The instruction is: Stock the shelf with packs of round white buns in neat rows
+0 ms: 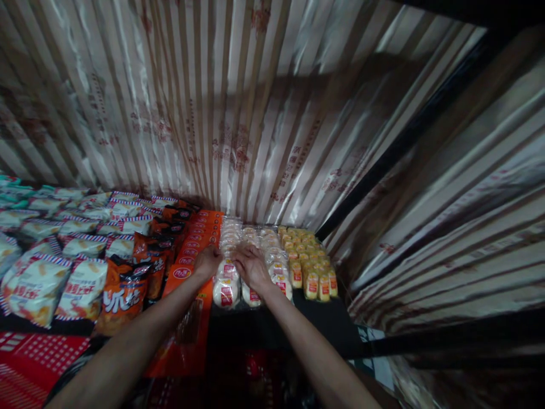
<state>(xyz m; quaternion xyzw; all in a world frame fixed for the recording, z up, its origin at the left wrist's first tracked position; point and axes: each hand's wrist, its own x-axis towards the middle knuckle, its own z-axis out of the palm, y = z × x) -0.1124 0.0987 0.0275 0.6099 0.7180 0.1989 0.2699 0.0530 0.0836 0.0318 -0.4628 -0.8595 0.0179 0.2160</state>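
Observation:
Round white packaged cakes (pixel 226 291) with red labels stand in rows at the middle of a black shelf. My left hand (pixel 208 262) is at the left edge of these rows, over the orange packets (pixel 182 274); its fingers point at the cakes and are too dim to read. My right hand (pixel 252 266) lies over the middle row of cakes, fingers bent and partly spread, touching the wrappers; no package is clearly held in it. Small yellow packages (pixel 312 284) stand to the right of the cakes.
White snack bags (pixel 36 289) and orange-and-black bags (pixel 123 295) fill the shelf's left side. Red plastic baskets (pixel 38 363) sit below at left. Striped sheeting (pixel 238 113) hangs behind. A black bar (pixel 395 153) slants at right. The shelf's front edge (pixel 272 332) runs beneath my forearms.

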